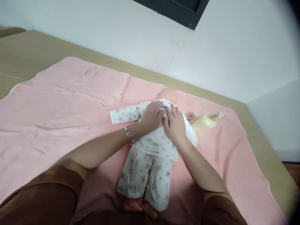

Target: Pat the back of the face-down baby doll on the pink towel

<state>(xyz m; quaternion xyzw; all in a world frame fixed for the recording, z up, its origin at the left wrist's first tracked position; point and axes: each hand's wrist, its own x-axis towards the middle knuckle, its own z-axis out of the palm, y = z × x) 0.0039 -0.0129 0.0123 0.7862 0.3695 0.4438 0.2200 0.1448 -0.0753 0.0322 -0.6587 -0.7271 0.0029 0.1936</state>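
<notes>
A baby doll (153, 145) in a white, animal-printed top and trousers lies stretched out on the pink blanket (70, 103). Its bald head (168, 93) points away from me, and its bare feet are towards my lap; no face shows. Flat on the upper part of the doll's top rests my left hand (152, 116), fingers extended, a silver bangle on the wrist. My right hand (175, 125) lies beside it, fingers spread on the cloth, nearly touching the left. One sleeve (126, 114) sticks out to the left. Both hands are open and grip nothing.
To the right of the doll, a cream-coloured pump bottle (206, 121) lies on its side on the blanket. Beneath is a tan tabletop (30, 51), its far edge against a white wall (93, 34). A dark frame (178, 11) is on the wall.
</notes>
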